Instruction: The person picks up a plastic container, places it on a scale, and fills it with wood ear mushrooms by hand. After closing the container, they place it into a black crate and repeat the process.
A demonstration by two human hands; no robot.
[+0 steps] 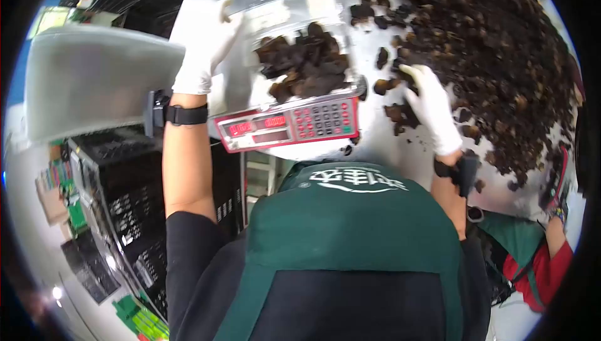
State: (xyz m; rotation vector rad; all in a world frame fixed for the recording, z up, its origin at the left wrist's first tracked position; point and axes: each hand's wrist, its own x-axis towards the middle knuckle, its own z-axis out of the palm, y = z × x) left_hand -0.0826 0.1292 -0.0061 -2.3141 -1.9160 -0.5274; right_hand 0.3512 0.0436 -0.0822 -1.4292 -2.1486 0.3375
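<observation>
My left hand [213, 37], in a white glove, is beside the left edge of a clear tray [343, 19], its fingers apart and partly lost against the bright background. Dark brown pieces [303, 59] lie in that tray, which rests on a scale with a red-framed panel [285, 123] and lit red digits. To the right of the scale, my right hand [431, 106], also gloved in white, hovers over or touches the metal table [375, 131]. Its thumb and fingers are apart, with nothing visible between them, close to a few loose dark pieces [400, 116].
A large heap of dark pieces [494, 59] covers the table's right side. A translucent bin [103, 81] is at the left, above stacked black crates [141, 197]. Another person's arm in a red sleeve [551, 278] shows at the lower right.
</observation>
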